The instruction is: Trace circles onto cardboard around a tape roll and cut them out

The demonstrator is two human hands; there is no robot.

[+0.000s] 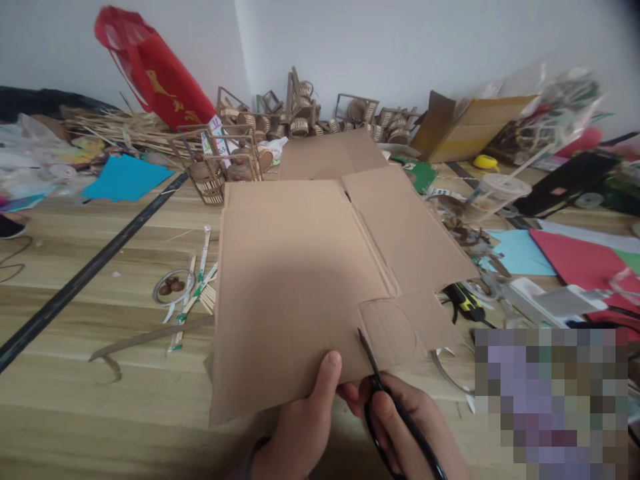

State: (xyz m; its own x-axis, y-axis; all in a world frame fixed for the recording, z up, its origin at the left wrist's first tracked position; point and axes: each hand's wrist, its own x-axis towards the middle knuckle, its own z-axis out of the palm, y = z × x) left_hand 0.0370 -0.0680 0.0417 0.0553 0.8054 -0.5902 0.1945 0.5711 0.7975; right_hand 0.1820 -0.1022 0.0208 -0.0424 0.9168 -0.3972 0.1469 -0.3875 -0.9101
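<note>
A large flat sheet of brown cardboard (280, 247) with folded flaps spreads out in front of me. My left hand (310, 417) grips its near edge, thumb on top and fingers underneath. In my right hand (415, 413) is a pair of scissors (369, 350) with black handles, the blade lying over the cardboard near that edge. Just right of the blade, a curved pencil-like outline (410, 317) is drawn on the sheet. The lower blade is hidden, perhaps under the cardboard.
Small wooden basket frames (207, 180) stand behind the sheet. A red bag (165, 80) leans at back left. Wrapped chopsticks (200, 280) lie to the left; a yellow-black cutter (465, 300), a plastic cup (500, 190) and red paper (575, 260) are at right.
</note>
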